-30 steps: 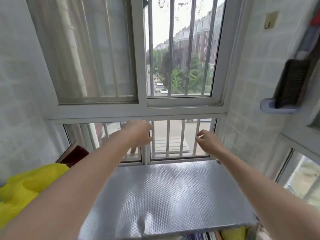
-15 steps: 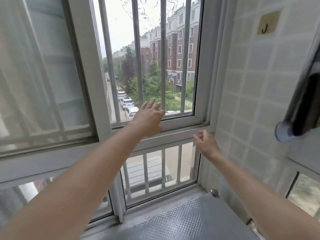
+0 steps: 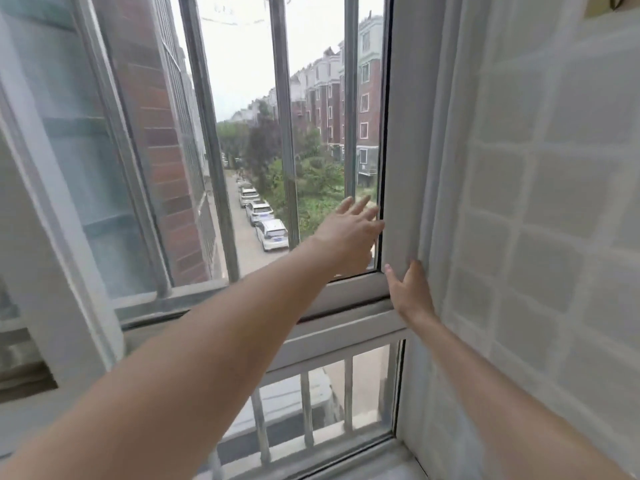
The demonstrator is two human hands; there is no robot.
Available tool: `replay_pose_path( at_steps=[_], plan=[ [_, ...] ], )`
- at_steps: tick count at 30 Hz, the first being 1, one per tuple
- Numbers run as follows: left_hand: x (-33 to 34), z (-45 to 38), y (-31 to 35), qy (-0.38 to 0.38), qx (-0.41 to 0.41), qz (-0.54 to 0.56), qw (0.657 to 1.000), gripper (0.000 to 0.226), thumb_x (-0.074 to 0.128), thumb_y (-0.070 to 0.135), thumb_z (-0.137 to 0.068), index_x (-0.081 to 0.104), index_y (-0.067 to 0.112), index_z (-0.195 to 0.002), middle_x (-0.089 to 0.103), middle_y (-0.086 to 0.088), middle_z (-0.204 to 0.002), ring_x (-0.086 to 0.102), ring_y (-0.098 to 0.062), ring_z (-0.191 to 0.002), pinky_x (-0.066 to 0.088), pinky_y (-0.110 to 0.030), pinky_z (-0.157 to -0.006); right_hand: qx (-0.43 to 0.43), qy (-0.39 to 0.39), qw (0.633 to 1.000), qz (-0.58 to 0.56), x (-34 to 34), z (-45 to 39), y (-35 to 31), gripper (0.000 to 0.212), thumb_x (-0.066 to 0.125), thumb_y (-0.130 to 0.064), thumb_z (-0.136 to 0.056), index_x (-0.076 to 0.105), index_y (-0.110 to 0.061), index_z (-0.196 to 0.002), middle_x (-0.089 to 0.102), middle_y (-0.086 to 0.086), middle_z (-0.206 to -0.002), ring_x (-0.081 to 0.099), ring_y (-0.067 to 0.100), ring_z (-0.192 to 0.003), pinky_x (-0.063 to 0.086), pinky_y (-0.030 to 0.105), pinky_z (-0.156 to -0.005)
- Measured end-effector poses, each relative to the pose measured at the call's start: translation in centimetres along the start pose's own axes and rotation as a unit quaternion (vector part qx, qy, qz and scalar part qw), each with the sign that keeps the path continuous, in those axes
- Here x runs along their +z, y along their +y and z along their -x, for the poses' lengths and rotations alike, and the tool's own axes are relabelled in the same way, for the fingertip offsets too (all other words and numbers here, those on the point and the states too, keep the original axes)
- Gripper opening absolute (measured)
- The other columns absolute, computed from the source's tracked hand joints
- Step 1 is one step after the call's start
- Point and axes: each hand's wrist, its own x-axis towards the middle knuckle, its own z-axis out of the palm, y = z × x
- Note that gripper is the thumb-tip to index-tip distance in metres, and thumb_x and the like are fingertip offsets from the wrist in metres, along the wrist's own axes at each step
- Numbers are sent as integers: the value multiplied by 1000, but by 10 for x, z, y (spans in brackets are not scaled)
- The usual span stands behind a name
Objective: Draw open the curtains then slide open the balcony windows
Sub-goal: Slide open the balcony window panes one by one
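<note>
A white-framed sliding window fills the view. Its right sash [image 3: 401,188] stands against the tiled side wall, with vertical security bars [image 3: 287,140] behind the glass. My left hand [image 3: 349,233] is stretched out flat, fingers spread, against the glass beside that sash's upright. My right hand [image 3: 410,289] rests with fingers apart on the sash's lower right corner. The left sash [image 3: 69,188] is frosted or screened, with a pale curtain dimly visible behind it. Neither hand holds anything.
A white tiled wall [image 3: 540,216] closes in on the right, with a small hook [image 3: 614,1] at the top edge. Below the sash is a fixed lower pane [image 3: 325,403] with short bars. A grey sill [image 3: 381,462] runs along the bottom.
Both hands rose from the lower pane and moved right to the upper right sash. The view moved closer and up, so the metal shelf dropped out of sight.
</note>
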Motion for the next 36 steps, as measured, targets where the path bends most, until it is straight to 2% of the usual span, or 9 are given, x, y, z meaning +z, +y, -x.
replay_pose_path(
  at_steps=[3,7,10,13,21,26,31,33,36],
  plan=[
    [22,-62,3,16,42,-19,999,60,47,32,-97,26,14,-150,15,-8,-160,1,-25,-150,2,-42,-122,-30,51,998,-23,18,-38,14,57,51,-40,-92,45,0,-131,55,20,-132,53,33,-121,40,46,-105],
    [39,-115,5,54,97,-51,993,58,45,41,-97,37,10,-144,31,-7,-153,12,-23,-148,2,-37,-121,-62,125,986,-91,31,-52,19,77,24,-56,-85,54,9,-115,60,28,-116,56,36,-110,42,47,-97],
    [48,-136,5,78,144,-99,981,54,41,43,-98,47,10,-139,45,-7,-145,28,-23,-143,1,-39,-120,-45,168,977,-126,33,-58,21,63,24,-45,-99,60,7,-96,64,24,-93,59,36,-93,37,33,-72],
    [52,-151,1,112,174,-121,971,49,39,45,-98,64,10,-122,61,-5,-126,47,-23,-129,2,-40,-120,2,220,967,-128,28,-69,22,55,30,-30,-104,66,9,-89,69,24,-86,62,37,-84,26,23,-62],
    [47,-169,3,176,157,-73,969,55,41,48,-98,74,5,-94,71,-6,-100,58,-26,-109,20,-32,-117,21,283,957,-63,30,-85,19,65,27,-39,-103,74,1,-84,74,19,-84,68,33,-81,44,28,-75],
    [44,-172,-6,142,195,-79,967,53,41,53,-96,74,12,-94,68,-1,-103,54,-22,-107,29,-30,-106,39,285,955,-80,24,-87,16,63,30,-40,-102,76,0,-86,75,19,-88,69,33,-87,47,30,-80],
    [47,-155,-16,140,191,-151,960,44,42,47,-98,70,13,-100,66,3,-104,52,-20,-107,33,-32,-97,66,246,954,-155,32,-90,15,77,26,-55,-97,62,-7,-50,62,6,-50,63,23,-51,53,26,-62],
    [49,-138,-29,176,196,-155,952,40,50,47,-94,73,15,-88,69,5,-90,58,-19,-98,38,-31,-92,60,223,963,-141,37,-77,-1,72,28,-47,-100,52,-10,-43,53,0,-45,53,14,-44,47,17,-53],
    [53,-106,-54,193,202,-155,947,37,74,47,-74,68,17,-54,63,8,-58,61,-17,-67,41,-29,-77,54,199,972,-112,52,-49,-27,66,31,-40,-102,46,-16,-42,47,-4,-44,47,12,-45,38,26,-54]
  ],
)
